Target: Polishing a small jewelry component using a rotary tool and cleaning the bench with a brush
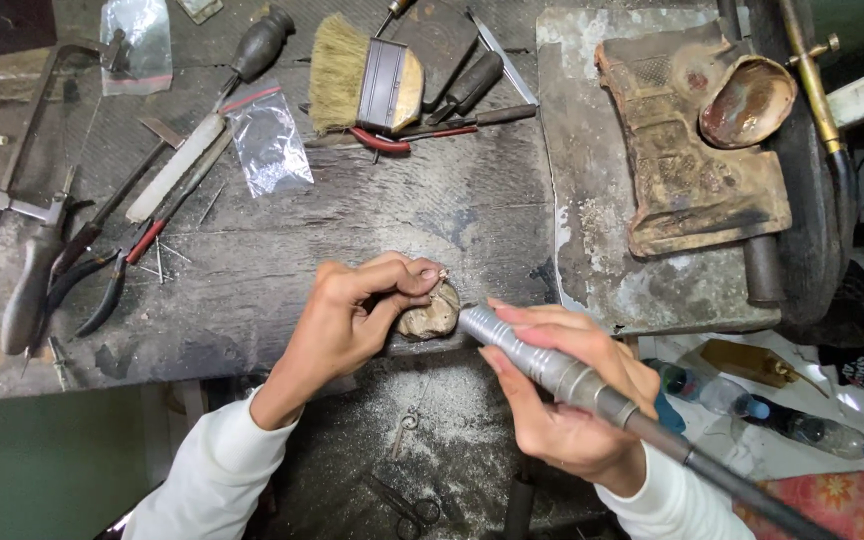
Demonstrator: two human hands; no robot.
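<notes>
My left hand (357, 315) pinches a small piece against a worn wooden bench peg (430, 314) at the front edge of the dark workbench (282, 260); the piece itself is too small to make out. My right hand (567, 395) grips a silver rotary handpiece (537, 360), its tip pointing left at the peg, right by my left fingers. A dark flexible shaft (752, 495) runs from the handpiece off toward the lower right.
Pliers (117, 275), a jeweller's saw frame (27, 130), files, a flat brush (367, 85) and plastic bags (267, 140) lie on the bench. A grey slab (592, 260) at right carries a charred block (692, 150) and a small dish (749, 102). Bottles (722, 395) lie below.
</notes>
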